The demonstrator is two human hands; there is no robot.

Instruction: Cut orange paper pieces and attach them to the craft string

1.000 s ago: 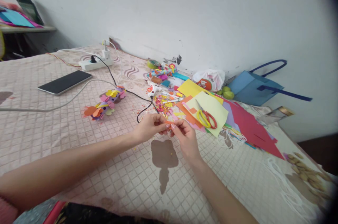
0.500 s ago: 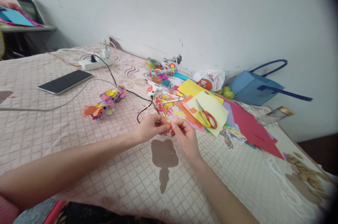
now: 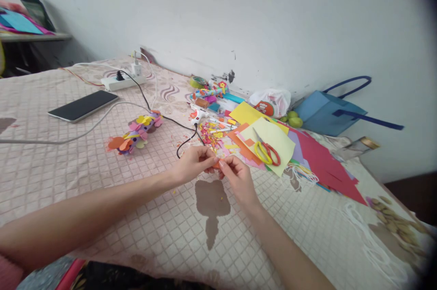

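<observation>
Orange paper piece (image 3: 217, 165), small and narrow as far as visible, is located just below the centre of the frame, above the cloth-covered worktop (image 3: 160, 231) with cream diamond quilting. The left hand (image 3: 194, 166) grips its left side; the right hand (image 3: 241, 181) grips its right side. On each hand, the thumb and bent fingers pinch the piece between them, with the two thumb tips close together. The piece is largely covered, so its full outline and any fold cannot be told.

For good handling, light and equal pressure from both sides is advisable: a hard pinch could crease thin stock, and an uneven pull could tear it. Clearance from the white glue gun with a black cord (image 3: 197, 117) and the multicoloured paper scraps (image 3: 209, 136), both beyond the hands, is prudent. Scissors with yellow and red handles (image 3: 264, 147) rest on a pale yellow paper sheet (image 3: 282, 140), right of centre.
</observation>
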